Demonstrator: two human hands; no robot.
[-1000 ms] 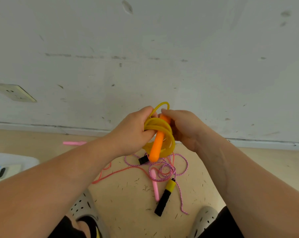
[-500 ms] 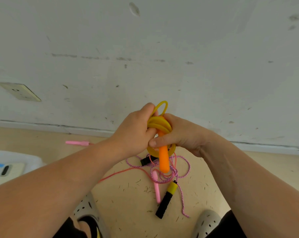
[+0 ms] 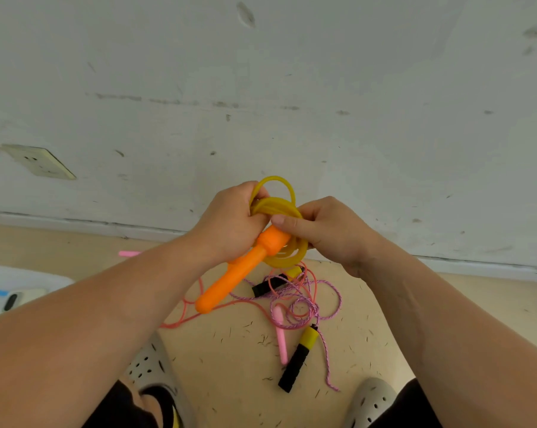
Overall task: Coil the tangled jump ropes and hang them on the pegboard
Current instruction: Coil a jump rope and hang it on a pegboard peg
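At the far left edge a white tray (image 3: pixel 2 273) sits on the floor (image 3: pixel 236 350) with a phone-like device (image 3: pixel 17 299) on it. Above it, a wall socket (image 3: pixel 40 162) is set in the scuffed white wall (image 3: pixel 292 72). A pink handle by the wall (image 3: pixel 129 253) lies just past the left forearm.

The left hand (image 3: pixel 230 230) is held above the floor, in front of the wall. Its fingers (image 3: pixel 248 193) are curled tight round one side of the yellow rope (image 3: pixel 276 206), which is wound into several loops, with 1 loop standing above the bundle. The orange handle (image 3: pixel 230 279) juts from the bundle, slanting down and to the left. On the other side the right hand (image 3: pixel 329 233) pinches the loops between thumb and curled fingers, the thumb pressing just above the handle's thick end.

On the floor below the hands, a salmon cord (image 3: pixel 177 322) and a purple-and-pink cord (image 3: pixel 305 304) lie knotted together. A black handle (image 3: pixel 265 285), a pink handle (image 3: pixel 281 338) and a black-and-yellow handle (image 3: pixel 298 356) lie in or beside the tangle.

At the bottom, 2 perforated grey shoes show, the left shoe (image 3: pixel 148 367) and the right shoe (image 3: pixel 372 396), 1 on each side of the tangle.
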